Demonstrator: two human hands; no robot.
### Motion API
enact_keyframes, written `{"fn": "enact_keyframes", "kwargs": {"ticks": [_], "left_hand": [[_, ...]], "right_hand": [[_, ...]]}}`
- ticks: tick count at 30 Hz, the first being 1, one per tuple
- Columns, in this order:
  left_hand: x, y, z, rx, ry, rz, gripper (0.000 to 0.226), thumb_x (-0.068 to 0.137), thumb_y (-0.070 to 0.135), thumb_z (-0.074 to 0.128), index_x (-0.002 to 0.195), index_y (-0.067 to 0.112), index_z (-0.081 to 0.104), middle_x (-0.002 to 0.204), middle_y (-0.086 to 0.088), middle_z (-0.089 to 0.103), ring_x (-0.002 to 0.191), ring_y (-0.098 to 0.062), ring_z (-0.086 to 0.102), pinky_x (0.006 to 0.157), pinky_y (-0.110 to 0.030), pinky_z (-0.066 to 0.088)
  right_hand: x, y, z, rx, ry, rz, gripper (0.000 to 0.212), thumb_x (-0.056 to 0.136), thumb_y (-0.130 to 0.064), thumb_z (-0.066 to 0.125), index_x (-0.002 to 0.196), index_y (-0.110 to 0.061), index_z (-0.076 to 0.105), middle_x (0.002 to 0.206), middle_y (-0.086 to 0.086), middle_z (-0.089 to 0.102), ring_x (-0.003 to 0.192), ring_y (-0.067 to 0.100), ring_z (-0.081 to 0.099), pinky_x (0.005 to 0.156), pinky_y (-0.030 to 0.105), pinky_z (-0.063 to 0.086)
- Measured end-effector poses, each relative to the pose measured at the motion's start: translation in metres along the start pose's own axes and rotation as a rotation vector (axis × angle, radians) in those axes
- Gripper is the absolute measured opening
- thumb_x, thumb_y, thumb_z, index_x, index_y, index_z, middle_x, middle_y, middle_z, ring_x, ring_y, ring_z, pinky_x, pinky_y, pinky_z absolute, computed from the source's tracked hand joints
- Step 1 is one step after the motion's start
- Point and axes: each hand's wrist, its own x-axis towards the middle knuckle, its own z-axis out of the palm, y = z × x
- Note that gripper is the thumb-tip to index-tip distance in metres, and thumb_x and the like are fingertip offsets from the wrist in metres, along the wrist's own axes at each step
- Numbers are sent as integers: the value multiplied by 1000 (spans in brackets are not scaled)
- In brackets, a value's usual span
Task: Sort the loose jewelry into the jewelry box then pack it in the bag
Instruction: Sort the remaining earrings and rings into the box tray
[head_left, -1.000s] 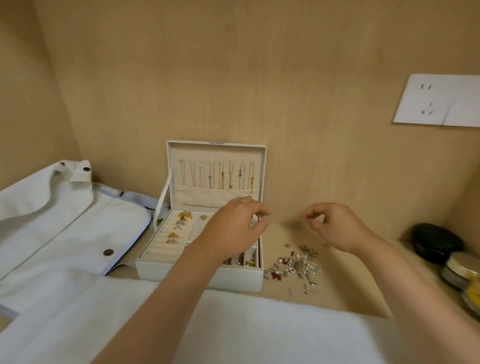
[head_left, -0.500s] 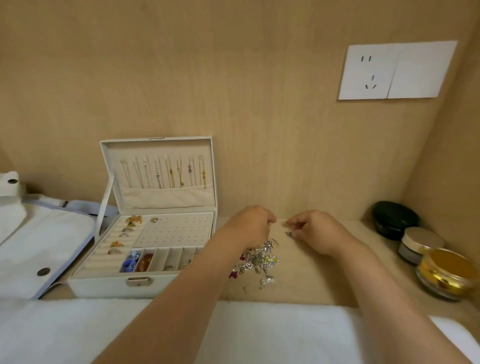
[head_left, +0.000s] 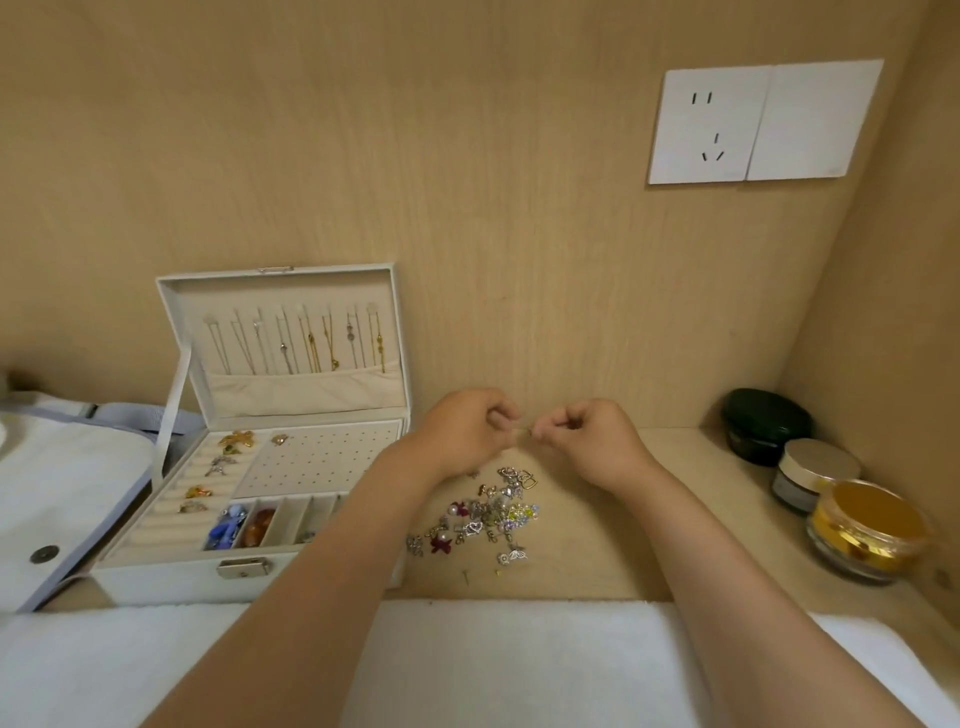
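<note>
Loose jewelry (head_left: 488, 514) is sitting in a small tangled pile on the wooden counter (head_left: 623, 551), just beside the right wall of the jewelry box (head_left: 156, 577) and not in it yet. Box is open with its lid upright against the back wall. Chains hang in the lid, a few rings sit in the rolls on the left, and there are blue and amber bits in the front compartments.

Big change from half a second ago: the hands were a little apart and low over the pile, now they've lifted and come together right above it. Left hand (head_left: 460, 431) and right hand (head_left: 589, 441) each have a tight grip, fingers curled in, pinching one tiny piece (head_left: 524, 430) between them, fingertips nearly touching. Way too small to say what it is. A second back the left hand was over the box, so it's crossed to the pile side.

White bag (head_left: 67, 483) lies flat left of the box, and less of it shows than before. Three jars at far right: dark green jar (head_left: 763, 423), silver-lidded jar (head_left: 813, 470), gold jar (head_left: 870, 530) nearest. White cloth (head_left: 493, 670) runs along the front edge.
</note>
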Motion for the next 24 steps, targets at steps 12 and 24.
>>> {"fn": "enact_keyframes", "kwargs": {"ticks": [12,24], "left_hand": [[-36,1,-24,-99,200,64,14,77,22,83,86,29,75,77,7,74,67,1,64,70,-20,53],[-43,-13,-42,101,180,38,23,87,35,72,72,18,72,70,2,66,62,-10,55,61,-22,42]], "right_hand": [[-17,-40,26,439,-160,198,21,91,-21,72,103,-5,75,83,0,74,45,9,42,36,14,28],[-8,-32,40,-312,-181,-136,10,89,-24,71,95,-30,77,88,-14,70,83,5,65,81,25,52]]}}
